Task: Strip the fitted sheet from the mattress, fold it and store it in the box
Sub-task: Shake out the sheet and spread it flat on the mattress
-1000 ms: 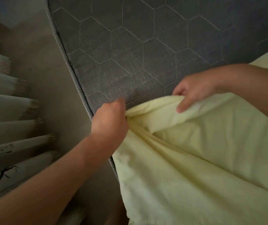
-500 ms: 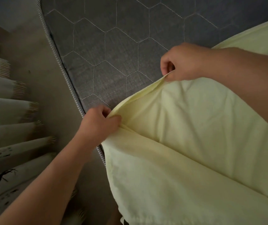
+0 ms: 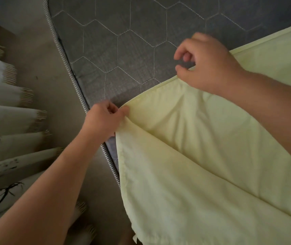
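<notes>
A pale yellow fitted sheet (image 3: 203,156) covers the lower right of the view, pulled back off a dark grey mattress (image 3: 123,50) quilted in hexagons. My left hand (image 3: 104,119) pinches the sheet's hemmed edge near the mattress's left side. My right hand (image 3: 206,62) grips the same hem farther up and to the right, and the edge runs taut between the two. The bare mattress shows above the hem. The box is not in view.
A striped piping (image 3: 67,68) runs along the mattress's left edge. Left of it lies a strip of beige floor (image 3: 40,76), then hanging pale curtains (image 3: 5,121) with fringed hems and dark branch prints.
Both hands have moved apart along the hem; the right hand went up and right, stretching the sheet's edge straight and flattening its bunched folds. More sheet lies spread over the mattress.
</notes>
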